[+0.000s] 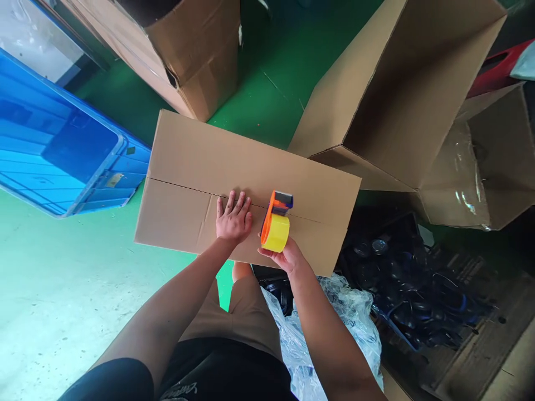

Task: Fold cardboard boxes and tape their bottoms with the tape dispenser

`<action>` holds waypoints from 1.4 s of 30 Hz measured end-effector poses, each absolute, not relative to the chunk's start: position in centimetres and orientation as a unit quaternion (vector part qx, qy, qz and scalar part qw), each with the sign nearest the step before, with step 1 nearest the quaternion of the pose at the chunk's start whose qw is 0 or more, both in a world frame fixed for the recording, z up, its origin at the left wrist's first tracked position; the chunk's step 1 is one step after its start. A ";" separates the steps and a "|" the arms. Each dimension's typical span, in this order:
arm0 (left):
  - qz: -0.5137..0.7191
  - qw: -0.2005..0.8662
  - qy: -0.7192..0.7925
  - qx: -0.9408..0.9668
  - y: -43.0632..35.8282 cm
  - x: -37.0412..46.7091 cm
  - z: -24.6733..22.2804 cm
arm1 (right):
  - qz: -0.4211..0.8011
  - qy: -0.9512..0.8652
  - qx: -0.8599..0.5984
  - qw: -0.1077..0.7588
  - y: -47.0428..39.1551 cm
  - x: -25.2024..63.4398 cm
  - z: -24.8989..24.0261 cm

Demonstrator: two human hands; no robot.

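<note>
A closed cardboard box [251,156] lies before me, its two top flaps meeting along a seam that runs lengthwise. My left hand [234,219] rests flat on the box with fingers spread across that seam. In my right hand [285,255] is a tape dispenser [270,217] with an orange frame and a roll of yellow tape [276,234]. It hovers over or touches the box just right of my left hand; I cannot tell which. The roll partly hides my right fingers.
A large open carton [401,106] stands at upper right, beside another open box [501,161]. A tall carton [204,55] is at upper left, a blue plastic crate [112,167] at left. Dark items [422,301] and crumpled clear plastic [346,306] lie at lower right.
</note>
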State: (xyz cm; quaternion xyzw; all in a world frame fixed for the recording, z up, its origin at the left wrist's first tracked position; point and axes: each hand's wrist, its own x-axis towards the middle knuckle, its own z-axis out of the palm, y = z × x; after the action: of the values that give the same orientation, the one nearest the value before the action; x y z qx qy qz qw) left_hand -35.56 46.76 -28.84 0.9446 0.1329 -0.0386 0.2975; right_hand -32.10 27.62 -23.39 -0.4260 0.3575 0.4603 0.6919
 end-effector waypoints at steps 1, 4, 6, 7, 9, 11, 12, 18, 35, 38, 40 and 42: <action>-0.042 0.295 0.133 0.945 46.7 -35.6 -29.0 | 0.453 0.355 -0.417 0.703 27.5 -31.9 -23.0; -0.057 0.286 0.127 0.948 46.6 -35.6 -29.2 | 0.437 0.336 -0.410 0.727 26.8 -31.0 -21.7; -0.071 0.275 0.107 0.953 46.8 -35.7 -29.2 | 0.415 0.337 -0.428 0.729 26.2 -30.4 -20.9; -0.080 0.268 0.090 0.956 47.0 -35.7 -29.2 | 0.396 0.340 -0.442 0.730 25.8 -30.1 -20.5; -0.099 0.251 0.048 0.962 47.4 -35.8 -29.0 | 0.369 0.339 -0.463 0.732 25.2 -29.3 -19.7; -0.116 0.234 0.015 0.965 47.8 -35.8 -28.9 | 0.360 0.330 -0.476 0.731 24.9 -28.5 -18.9; -0.122 0.228 0.006 0.966 47.9 -35.8 -28.9 | 0.363 0.323 -0.481 0.730 25.0 -28.0 -18.5; -0.099 0.237 0.003 0.966 46.9 -35.6 -29.8 | 0.441 0.250 -0.510 0.695 29.6 -25.3 -15.5; 0.059 0.348 0.066 0.933 42.2 -34.3 -31.6 | 0.338 -0.352 -0.870 0.067 63.0 -17.1 -15.0; 0.086 0.375 0.095 0.918 41.2 -33.7 -31.7 | 0.276 -0.465 -0.830 -0.138 68.6 -17.9 -13.3; 0.109 0.392 0.120 0.905 40.6 -33.4 -31.7 | 0.255 -0.519 -0.775 -0.256 71.9 -19.5 -13.0; 0.130 0.404 0.147 0.893 40.0 -33.2 -31.7 | 0.261 -0.545 -0.715 -0.352 74.7 -21.5 -13.5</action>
State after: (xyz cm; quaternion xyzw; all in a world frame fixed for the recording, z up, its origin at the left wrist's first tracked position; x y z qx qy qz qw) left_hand -33.22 40.04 -31.69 0.8935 0.1465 0.1295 0.4043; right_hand -21.52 74.72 -13.50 0.7149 0.5449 -0.2613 0.3518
